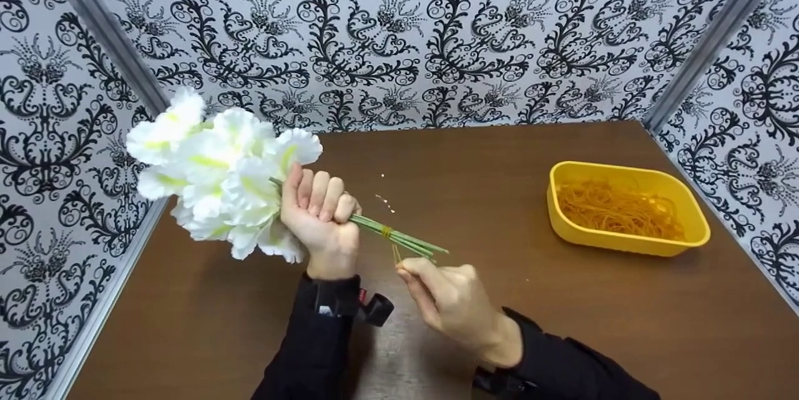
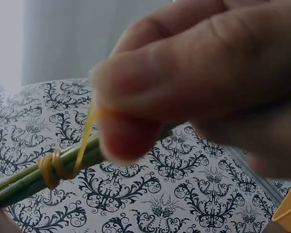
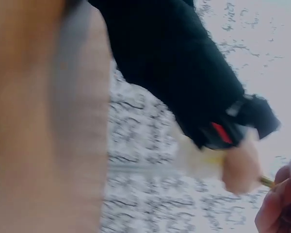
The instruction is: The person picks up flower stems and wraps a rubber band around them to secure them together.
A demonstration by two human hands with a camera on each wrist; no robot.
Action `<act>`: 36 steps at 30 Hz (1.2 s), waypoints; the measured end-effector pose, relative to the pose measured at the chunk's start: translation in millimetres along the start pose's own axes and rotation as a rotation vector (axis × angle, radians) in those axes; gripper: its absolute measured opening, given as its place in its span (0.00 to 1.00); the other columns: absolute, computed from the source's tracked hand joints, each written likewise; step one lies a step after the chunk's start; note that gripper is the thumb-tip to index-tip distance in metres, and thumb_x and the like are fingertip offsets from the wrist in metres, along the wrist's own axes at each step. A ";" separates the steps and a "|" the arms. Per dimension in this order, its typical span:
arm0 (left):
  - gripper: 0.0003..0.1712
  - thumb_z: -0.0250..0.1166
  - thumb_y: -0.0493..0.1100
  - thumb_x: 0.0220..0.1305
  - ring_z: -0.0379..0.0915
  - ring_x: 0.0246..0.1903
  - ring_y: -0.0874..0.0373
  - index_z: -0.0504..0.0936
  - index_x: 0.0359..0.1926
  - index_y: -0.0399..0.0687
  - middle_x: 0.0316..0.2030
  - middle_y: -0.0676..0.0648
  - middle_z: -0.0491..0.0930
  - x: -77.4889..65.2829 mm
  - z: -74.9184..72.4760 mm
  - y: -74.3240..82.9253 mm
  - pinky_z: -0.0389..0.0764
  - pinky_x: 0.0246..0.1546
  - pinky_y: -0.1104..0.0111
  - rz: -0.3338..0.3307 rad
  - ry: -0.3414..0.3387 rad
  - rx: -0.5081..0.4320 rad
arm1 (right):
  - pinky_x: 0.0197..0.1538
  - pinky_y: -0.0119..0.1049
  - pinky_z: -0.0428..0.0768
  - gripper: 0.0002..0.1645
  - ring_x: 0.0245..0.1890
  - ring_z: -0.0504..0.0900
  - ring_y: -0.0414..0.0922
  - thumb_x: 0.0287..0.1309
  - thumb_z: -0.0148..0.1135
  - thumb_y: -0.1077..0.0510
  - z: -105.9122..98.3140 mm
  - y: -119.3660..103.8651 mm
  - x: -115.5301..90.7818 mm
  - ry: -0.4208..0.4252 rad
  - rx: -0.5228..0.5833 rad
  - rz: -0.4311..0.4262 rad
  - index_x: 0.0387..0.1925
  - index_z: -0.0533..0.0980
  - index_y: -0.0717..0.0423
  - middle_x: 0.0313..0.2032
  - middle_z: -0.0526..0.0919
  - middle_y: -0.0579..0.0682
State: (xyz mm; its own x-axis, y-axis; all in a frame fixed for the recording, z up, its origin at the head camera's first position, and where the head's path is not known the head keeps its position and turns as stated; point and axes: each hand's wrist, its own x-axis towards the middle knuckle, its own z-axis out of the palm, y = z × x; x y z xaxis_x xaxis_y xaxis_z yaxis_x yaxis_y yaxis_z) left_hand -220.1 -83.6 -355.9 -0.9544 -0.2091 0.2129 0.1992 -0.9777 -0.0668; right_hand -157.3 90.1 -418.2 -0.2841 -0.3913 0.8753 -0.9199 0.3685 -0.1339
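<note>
One yellow tub (image 1: 624, 243) stands well right of the flowers (image 1: 225, 178).

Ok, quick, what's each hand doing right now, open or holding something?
Left hand: closed, holding the green stems of the white flowers.
Right hand: closed, pinching a yellow band wound round those stems.

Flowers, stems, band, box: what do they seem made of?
Flowers: probably fabric, matte; thin petals with frilled edges.
Stems: perhaps plastic, faint sheen; straight, evenly green, though coated wire is possible.
Band: likely rubber, slightly shiny; coiled round the stems, a strand pulled taut by the right hand.
Box: likely plastic, semi-gloss; rounded corners, even yellow.
</note>
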 end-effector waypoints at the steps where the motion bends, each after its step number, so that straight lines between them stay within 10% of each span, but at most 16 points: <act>1: 0.30 0.43 0.45 0.80 0.40 0.10 0.67 0.60 0.13 0.52 0.08 0.56 0.56 0.0 0.6 0.7 0.43 0.07 0.77 -0.004 -0.005 -0.011 | 0.15 0.23 0.71 0.10 0.12 0.71 0.32 0.76 0.53 0.59 -4.8 -0.2 2.7 0.008 -0.032 -0.020 0.42 0.78 0.60 0.20 0.76 0.40; 10: 0.31 0.42 0.46 0.80 0.40 0.10 0.67 0.60 0.13 0.52 0.08 0.56 0.54 -1.1 1.9 -0.7 0.44 0.07 0.77 -0.020 -0.010 -0.005 | 0.23 0.26 0.78 0.07 0.22 0.80 0.34 0.74 0.57 0.59 -40.1 -6.9 18.3 -0.103 0.111 0.104 0.45 0.79 0.57 0.34 0.87 0.46; 28: 0.31 0.41 0.46 0.81 0.41 0.10 0.66 0.61 0.14 0.52 0.09 0.57 0.53 -2.0 3.6 0.6 0.45 0.06 0.76 -0.031 -0.037 0.068 | 0.23 0.18 0.62 0.13 0.20 0.62 0.28 0.65 0.64 0.68 -86.1 11.2 29.8 -0.338 0.291 0.253 0.45 0.80 0.48 0.28 0.78 0.37; 36: 0.33 0.36 0.47 0.82 0.40 0.10 0.66 0.60 0.13 0.52 0.09 0.57 0.50 -1.7 3.5 -0.4 0.45 0.07 0.77 -0.147 -0.086 0.108 | 0.20 0.22 0.63 0.12 0.18 0.61 0.28 0.69 0.62 0.66 -98.4 22.2 31.4 -0.417 0.362 0.314 0.46 0.80 0.45 0.22 0.70 0.40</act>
State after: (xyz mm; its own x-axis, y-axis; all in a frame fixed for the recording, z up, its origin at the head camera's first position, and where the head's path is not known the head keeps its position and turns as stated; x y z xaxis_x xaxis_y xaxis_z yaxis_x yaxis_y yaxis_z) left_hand -217.8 -83.0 -352.8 -0.9534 -0.0600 0.2956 0.0858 -0.9935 0.0751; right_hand -160.0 168.9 -348.0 -0.5696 -0.6333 0.5239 -0.7880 0.2396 -0.5671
